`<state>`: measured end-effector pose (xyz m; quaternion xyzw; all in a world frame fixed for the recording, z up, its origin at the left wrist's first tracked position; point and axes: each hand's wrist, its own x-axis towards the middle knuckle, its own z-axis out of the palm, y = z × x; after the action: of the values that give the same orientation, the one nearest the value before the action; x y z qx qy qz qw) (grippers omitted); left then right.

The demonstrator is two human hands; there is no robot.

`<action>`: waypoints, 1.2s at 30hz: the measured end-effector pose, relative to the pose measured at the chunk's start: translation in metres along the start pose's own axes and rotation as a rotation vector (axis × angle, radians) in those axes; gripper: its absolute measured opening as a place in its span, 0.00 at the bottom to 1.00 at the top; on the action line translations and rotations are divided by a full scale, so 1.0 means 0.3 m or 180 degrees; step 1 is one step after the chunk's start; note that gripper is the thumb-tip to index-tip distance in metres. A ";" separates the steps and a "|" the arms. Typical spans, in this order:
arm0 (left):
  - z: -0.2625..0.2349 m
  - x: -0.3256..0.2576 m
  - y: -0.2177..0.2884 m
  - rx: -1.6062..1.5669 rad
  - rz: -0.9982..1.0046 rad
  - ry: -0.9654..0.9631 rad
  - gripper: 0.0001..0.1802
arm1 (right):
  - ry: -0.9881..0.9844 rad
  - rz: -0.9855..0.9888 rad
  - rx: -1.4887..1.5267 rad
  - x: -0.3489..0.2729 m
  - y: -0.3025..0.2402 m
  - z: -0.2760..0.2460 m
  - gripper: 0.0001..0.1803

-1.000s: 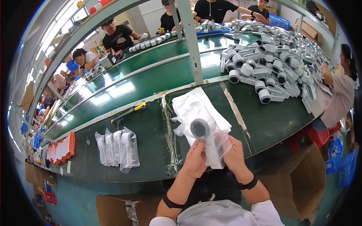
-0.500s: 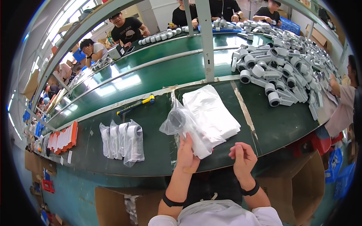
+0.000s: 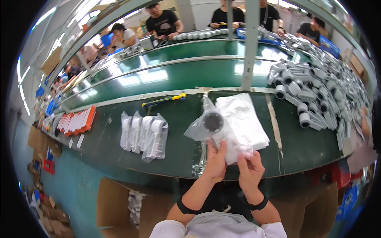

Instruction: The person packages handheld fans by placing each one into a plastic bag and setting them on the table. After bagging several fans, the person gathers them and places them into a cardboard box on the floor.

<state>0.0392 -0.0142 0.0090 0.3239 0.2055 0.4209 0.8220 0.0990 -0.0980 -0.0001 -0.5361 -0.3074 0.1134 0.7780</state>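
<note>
We look from the left of two fisheye cameras worn on the head, facing forward and steeply down. Our left hand (image 3: 216,160) and right hand (image 3: 251,168) show close below us, under the middle of the view, over the near side of the bench (image 3: 182,158), whose edge curves. Farther off, near the top, we see people (image 3: 163,23) facing us.

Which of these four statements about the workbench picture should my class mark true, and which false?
1. The left hand and right hand both touch a bagged part. True.
2. The yellow-and-dark tool lies on the white stack. False: the tool lies to the left of the stack.
3. Four bagged pieces lie side by side left of the hands. True.
4. The big heap is at the left. False: the heap is at the right.
</note>
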 end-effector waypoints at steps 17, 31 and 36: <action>-0.523 -0.150 0.737 0.2656 0.2061 0.2494 0.14 | -0.1707 0.0398 -0.1067 -0.072 0.132 -0.111 0.04; -1.090 0.033 0.909 0.5145 0.0544 0.3533 0.27 | -0.1706 0.0872 -0.0781 -0.063 0.175 -0.145 0.03; -1.037 0.056 0.920 0.5682 -0.0041 0.3531 0.31 | -0.1664 0.0918 -0.0814 -0.067 0.181 -0.155 0.04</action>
<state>-0.2955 0.2317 -0.0168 0.5729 0.7906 0.2016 0.0778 0.1195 -0.1220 -0.0672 -0.6202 -0.4295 0.3167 0.5750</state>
